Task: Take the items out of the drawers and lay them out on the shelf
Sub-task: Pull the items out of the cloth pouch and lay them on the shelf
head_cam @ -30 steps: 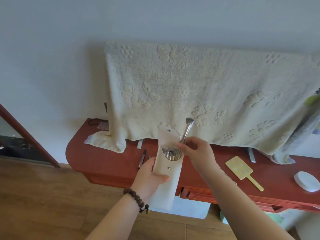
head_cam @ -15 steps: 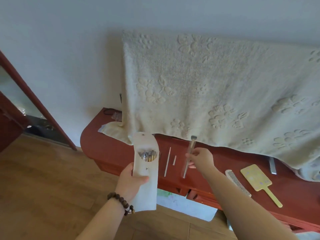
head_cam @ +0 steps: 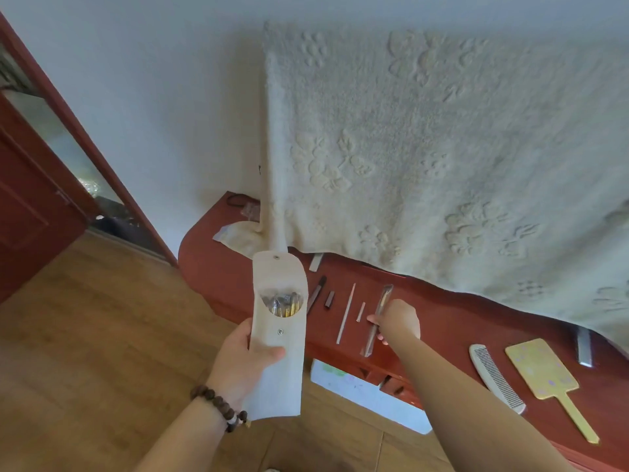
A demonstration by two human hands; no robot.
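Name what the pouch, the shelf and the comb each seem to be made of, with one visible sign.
Pouch: likely soft matte fabric or faux leather; it bends and has snap studs.
Shelf: red-brown wood, semi-gloss; it shows soft reflections.
Comb: probably pale plastic; smooth with fine, even teeth.

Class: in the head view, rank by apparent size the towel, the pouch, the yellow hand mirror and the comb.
1. towel
2. pouch, though it is held nearest the camera
3. yellow hand mirror
4. comb, similar in length to the mirror but much narrower
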